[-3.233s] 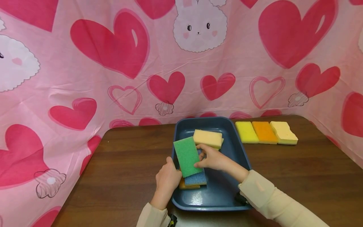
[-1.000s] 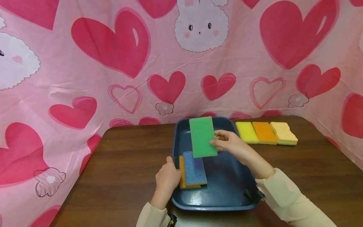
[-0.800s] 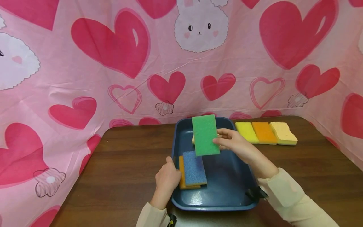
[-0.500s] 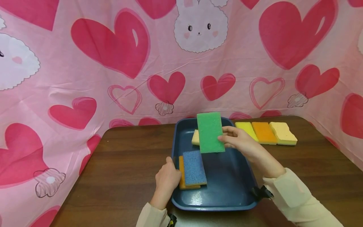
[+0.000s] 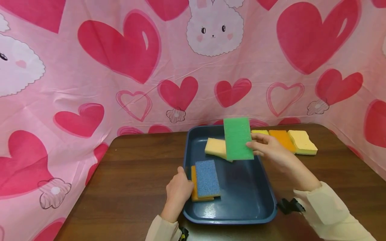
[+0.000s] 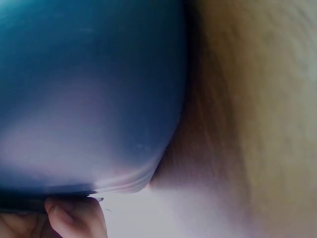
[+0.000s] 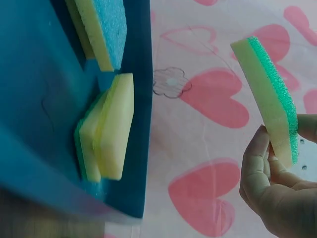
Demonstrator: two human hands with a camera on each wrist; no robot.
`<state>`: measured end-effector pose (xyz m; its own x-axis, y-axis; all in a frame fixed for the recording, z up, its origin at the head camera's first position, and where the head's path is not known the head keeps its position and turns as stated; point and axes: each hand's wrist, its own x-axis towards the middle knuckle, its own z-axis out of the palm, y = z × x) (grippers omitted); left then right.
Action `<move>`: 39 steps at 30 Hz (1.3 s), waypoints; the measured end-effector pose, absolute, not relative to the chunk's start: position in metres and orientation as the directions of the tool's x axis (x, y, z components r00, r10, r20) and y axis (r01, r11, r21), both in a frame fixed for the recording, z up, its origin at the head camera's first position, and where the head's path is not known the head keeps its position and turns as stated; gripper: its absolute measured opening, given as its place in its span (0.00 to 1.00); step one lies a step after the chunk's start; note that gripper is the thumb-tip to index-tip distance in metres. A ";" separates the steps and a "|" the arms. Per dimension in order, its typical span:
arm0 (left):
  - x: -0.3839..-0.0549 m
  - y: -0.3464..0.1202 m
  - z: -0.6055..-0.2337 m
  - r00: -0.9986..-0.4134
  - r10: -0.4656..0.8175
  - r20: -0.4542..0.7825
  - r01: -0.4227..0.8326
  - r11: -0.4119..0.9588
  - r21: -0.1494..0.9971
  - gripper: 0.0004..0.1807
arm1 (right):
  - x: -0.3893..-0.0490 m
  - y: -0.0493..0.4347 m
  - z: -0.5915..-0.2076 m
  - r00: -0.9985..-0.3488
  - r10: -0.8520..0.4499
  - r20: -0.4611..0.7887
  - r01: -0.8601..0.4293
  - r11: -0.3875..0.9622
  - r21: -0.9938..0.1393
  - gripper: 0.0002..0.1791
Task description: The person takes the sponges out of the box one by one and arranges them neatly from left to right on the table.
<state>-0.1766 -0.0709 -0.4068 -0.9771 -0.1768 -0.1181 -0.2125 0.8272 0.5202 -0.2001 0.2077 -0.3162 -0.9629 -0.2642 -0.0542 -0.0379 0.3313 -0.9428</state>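
Observation:
In the head view my right hand [image 5: 272, 150] pinches a green-faced sponge [image 5: 237, 139] by its right edge, above the far right part of a dark blue tray [image 5: 241, 202]. The right wrist view shows thumb and fingers on either side of this sponge [image 7: 270, 91], whose other layer is pale yellow. At the tray's left side my left hand [image 5: 178, 187] grips the rim; in the left wrist view its curled fingers [image 6: 74, 218] sit at the tray's edge. Inside, a blue sponge [image 5: 207, 177] lies on an orange one [image 5: 194, 180]. Behind the held sponge, a pale yellow sponge [image 5: 215, 146] is partly hidden.
On the wooden table [image 5: 141, 167], right of the tray, a yellow sponge [image 5: 260, 132], an orange sponge [image 5: 281, 140] and a cream sponge with a wavy edge [image 5: 302, 141] stand in a row. A pink heart-patterned cloth [image 5: 135, 110] hangs behind and beside the table.
My right hand has lifted the green sponge off the blue one and carried it right and away, now partly covering the yellow sponge on the table. The left hand stays at the rim.

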 end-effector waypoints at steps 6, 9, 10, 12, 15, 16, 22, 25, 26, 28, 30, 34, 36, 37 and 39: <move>-0.177 -0.071 -0.407 -0.978 -0.173 -0.114 -0.207 0.826 0.524 0.23 | -0.201 0.229 -0.319 -0.976 -0.214 -0.042 -0.045 0.389 -0.920 0.34; -0.177 -0.070 -0.407 -0.978 -0.175 -0.114 -0.209 0.828 0.520 0.23 | -0.201 0.238 -0.321 -0.979 -0.200 -0.042 -0.046 0.416 -0.908 0.34; -0.177 -0.070 -0.406 -0.978 -0.175 -0.114 -0.209 0.828 0.520 0.23 | -0.201 0.240 -0.321 -0.979 -0.198 -0.044 -0.046 0.428 -0.903 0.34; -0.177 -0.070 -0.406 -0.978 -0.176 -0.114 -0.210 0.829 0.519 0.23 | -0.200 0.243 -0.322 -0.979 -0.196 -0.048 -0.046 0.449 -0.892 0.34; -0.177 -0.069 -0.406 -0.978 -0.176 -0.111 -0.208 0.830 0.517 0.22 | -0.200 0.248 -0.325 -0.983 -0.178 -0.050 -0.043 0.482 -0.875 0.34; -0.177 -0.069 -0.406 -0.978 -0.176 -0.110 -0.207 0.831 0.517 0.22 | -0.199 0.250 -0.325 -0.984 -0.168 -0.055 -0.035 0.488 -0.872 0.35; -0.176 -0.069 -0.407 -0.977 -0.181 -0.109 -0.211 0.831 0.514 0.22 | -0.201 0.262 -0.330 -0.991 -0.115 -0.066 0.000 0.499 -0.867 0.37; -0.176 -0.069 -0.407 -0.977 -0.184 -0.108 -0.213 0.832 0.512 0.21 | -0.202 0.270 -0.332 -0.993 -0.105 -0.061 0.003 0.481 -0.877 0.37; -0.176 -0.069 -0.407 -0.977 -0.185 -0.108 -0.214 0.831 0.513 0.20 | -0.202 0.272 -0.333 -0.993 -0.101 -0.061 0.006 0.471 -0.882 0.37; -0.176 -0.069 -0.407 -0.977 -0.187 -0.107 -0.215 0.831 0.512 0.20 | -0.202 0.277 -0.335 -0.993 -0.096 -0.062 0.012 0.453 -0.892 0.38; -0.176 -0.069 -0.407 -0.977 -0.188 -0.106 -0.215 0.832 0.511 0.20 | -0.202 0.281 -0.337 -0.994 -0.093 -0.062 0.015 0.441 -0.897 0.38; -0.176 -0.069 -0.407 -0.977 -0.186 -0.106 -0.215 0.833 0.510 0.21 | -0.202 0.290 -0.342 -0.995 -0.074 -0.069 0.031 0.424 -0.905 0.38; -0.176 -0.069 -0.407 -0.977 -0.184 -0.112 -0.215 0.832 0.511 0.21 | -0.203 0.294 -0.345 -0.995 -0.059 -0.082 0.050 0.420 -0.906 0.38; -0.176 -0.069 -0.407 -0.977 -0.183 -0.113 -0.215 0.833 0.510 0.22 | -0.203 0.296 -0.346 -0.995 -0.048 -0.091 0.062 0.418 -0.906 0.39; -0.176 -0.070 -0.407 -0.977 -0.182 -0.114 -0.215 0.833 0.510 0.22 | -0.204 0.301 -0.349 -0.994 -0.030 -0.110 0.088 0.418 -0.904 0.39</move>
<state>-0.1762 -0.0697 -0.4066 -0.9766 -0.1822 -0.1143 -0.2150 0.8330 0.5098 -0.2039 0.3007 -0.3488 -0.9935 -0.0297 -0.1099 0.0875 0.4177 -0.9044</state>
